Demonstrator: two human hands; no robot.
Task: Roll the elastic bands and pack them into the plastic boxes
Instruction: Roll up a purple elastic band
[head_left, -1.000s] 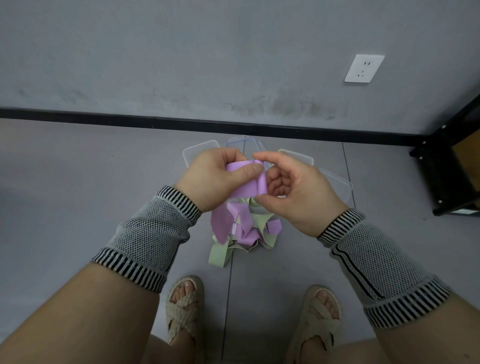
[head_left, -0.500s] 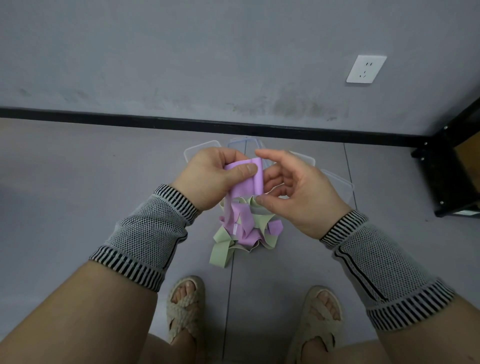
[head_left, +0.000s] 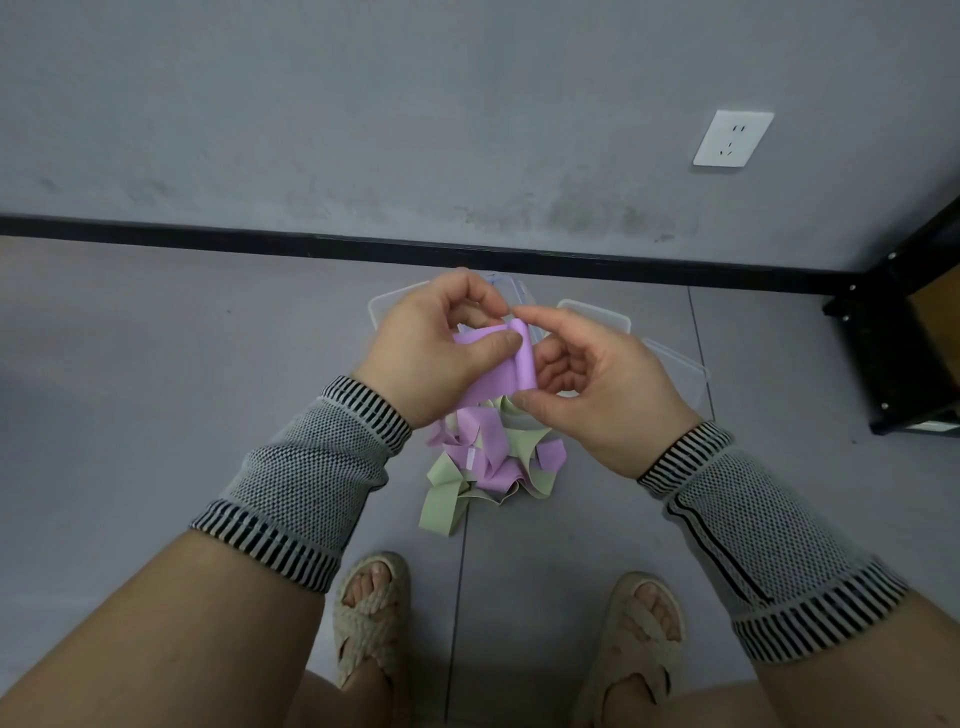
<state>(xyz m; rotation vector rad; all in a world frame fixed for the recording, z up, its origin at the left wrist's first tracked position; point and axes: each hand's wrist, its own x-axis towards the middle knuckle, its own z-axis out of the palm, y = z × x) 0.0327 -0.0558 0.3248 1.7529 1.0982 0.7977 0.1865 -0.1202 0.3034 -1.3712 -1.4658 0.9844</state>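
Both hands, left hand (head_left: 421, 353) and right hand (head_left: 597, 384), pinch a purple elastic band (head_left: 506, 366); their fingers (head_left: 496, 343) hide clear plastic boxes (head_left: 675, 364) behind, tangled bands (head_left: 483, 462) below.

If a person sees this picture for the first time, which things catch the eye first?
At centre, the left hand and right hand hold a half-rolled purple elastic band. Below them, a tangled pile of purple and green bands lies on the grey floor, with clear plastic boxes behind.
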